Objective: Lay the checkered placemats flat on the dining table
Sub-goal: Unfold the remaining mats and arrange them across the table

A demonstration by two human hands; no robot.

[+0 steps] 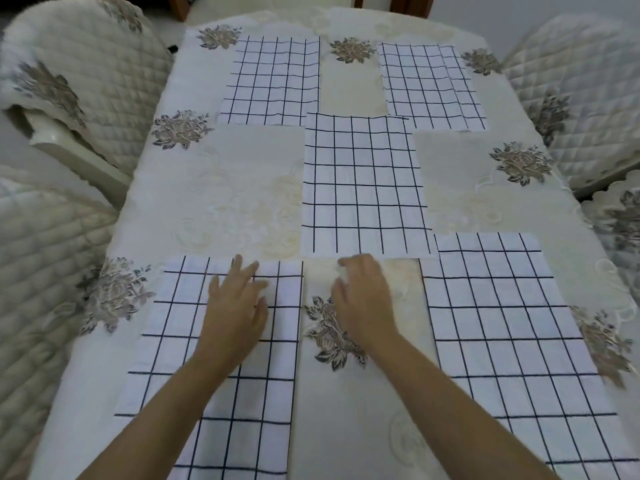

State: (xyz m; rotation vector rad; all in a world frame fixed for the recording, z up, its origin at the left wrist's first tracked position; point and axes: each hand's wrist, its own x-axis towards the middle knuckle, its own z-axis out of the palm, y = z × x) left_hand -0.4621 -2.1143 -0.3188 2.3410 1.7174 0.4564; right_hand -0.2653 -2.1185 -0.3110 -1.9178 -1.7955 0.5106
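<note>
Checkered cloth, judged light, limp, wrinkle-prone; pinch at corners or smooth flat-palmed. The near-left placemat (173, 341) lies beneath the left hand (239, 306), fingers straight, spread. The right hand (363, 301): fingers loosely bent, empty; centre placemat (363, 185) just beyond fingertips.

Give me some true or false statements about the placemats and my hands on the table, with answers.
1. Five checkered placemats lie on the tablecloth. True.
2. The left hand rests on the near left placemat. True.
3. The right hand is on the near right placemat. False: it is over bare tablecloth beside the near left placemat.
4. The centre placemat is rolled up. False: it lies flat.
</note>
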